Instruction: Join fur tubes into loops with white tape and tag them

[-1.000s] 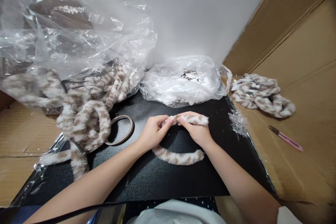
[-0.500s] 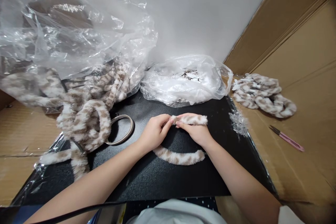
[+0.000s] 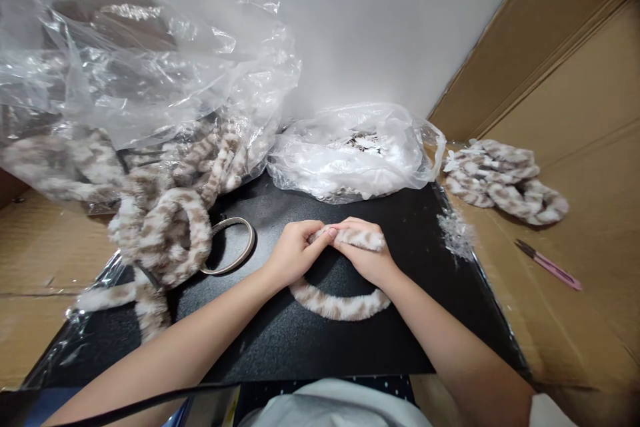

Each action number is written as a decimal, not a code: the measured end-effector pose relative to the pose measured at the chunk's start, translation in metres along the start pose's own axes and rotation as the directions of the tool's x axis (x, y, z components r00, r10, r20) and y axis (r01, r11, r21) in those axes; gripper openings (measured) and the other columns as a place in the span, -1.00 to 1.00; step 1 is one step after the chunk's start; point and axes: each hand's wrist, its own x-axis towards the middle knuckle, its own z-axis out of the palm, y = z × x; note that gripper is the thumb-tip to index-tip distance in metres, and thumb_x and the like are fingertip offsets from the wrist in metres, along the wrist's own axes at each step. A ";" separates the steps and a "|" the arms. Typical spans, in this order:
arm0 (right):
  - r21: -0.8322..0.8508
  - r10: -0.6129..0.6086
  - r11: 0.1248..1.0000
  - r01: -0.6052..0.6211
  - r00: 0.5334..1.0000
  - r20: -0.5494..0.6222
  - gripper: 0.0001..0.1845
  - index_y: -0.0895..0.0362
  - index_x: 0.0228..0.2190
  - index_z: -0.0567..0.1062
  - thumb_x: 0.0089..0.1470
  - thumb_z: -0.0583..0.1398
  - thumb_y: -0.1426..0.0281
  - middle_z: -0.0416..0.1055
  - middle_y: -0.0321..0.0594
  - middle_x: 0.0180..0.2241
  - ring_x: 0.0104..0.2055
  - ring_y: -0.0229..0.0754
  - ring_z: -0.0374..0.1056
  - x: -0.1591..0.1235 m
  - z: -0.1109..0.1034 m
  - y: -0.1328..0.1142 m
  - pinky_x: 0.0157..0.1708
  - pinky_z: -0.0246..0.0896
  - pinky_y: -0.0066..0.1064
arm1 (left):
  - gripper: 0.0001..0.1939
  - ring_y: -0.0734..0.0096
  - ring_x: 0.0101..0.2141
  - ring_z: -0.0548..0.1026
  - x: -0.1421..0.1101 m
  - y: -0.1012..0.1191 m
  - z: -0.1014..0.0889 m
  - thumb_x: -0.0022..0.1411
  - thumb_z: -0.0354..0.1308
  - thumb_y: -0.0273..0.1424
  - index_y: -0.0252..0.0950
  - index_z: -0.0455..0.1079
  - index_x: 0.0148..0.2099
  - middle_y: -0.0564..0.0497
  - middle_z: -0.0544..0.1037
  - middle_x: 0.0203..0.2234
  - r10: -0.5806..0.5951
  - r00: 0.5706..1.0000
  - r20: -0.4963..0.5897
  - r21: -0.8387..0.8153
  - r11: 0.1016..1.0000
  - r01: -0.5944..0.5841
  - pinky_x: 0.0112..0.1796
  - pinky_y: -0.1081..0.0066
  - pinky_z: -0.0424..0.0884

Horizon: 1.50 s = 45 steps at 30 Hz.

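Note:
My left hand (image 3: 299, 248) and my right hand (image 3: 361, 255) meet over the black tabletop, both closed on a fluffy fur strip (image 3: 361, 239) in white with brown spots. My left thumb presses on it where the fingertips come together, and one length of the strip lies across my right hand. Below the hands, a curved fur piece (image 3: 340, 307) of the same pattern rests on the table; whether it joins the held part is hidden. A thin beige ring-shaped band (image 3: 245, 250) lies left of my left hand.
Plush spotted loops (image 3: 175, 233) spill from a big clear plastic bag (image 3: 200, 60) at left. A smaller bag (image 3: 340, 167) with white pieces stands behind my hands. On cardboard at right lie finished-looking fur loops (image 3: 515, 183) and pink-handled snips (image 3: 550, 267), beside clear plastic scraps (image 3: 456, 233).
My hands have drawn closer together around the fur strip. Its right end has swung down and left across my right hand, and the lower curved piece has shifted slightly.

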 end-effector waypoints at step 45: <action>-0.137 -0.080 0.987 0.080 0.997 0.006 -0.86 0.07 -0.33 0.60 -0.03 0.31 0.41 0.55 -0.22 -0.33 -0.29 -0.16 0.47 0.000 -0.004 -0.002 -0.25 0.38 -0.38 | -0.62 0.49 -0.51 0.25 0.002 0.002 0.000 0.26 0.04 -0.18 -0.36 0.38 -0.46 0.10 0.34 -0.60 -0.068 0.997 0.023 -0.219 0.973 0.072 -0.47 0.51 0.15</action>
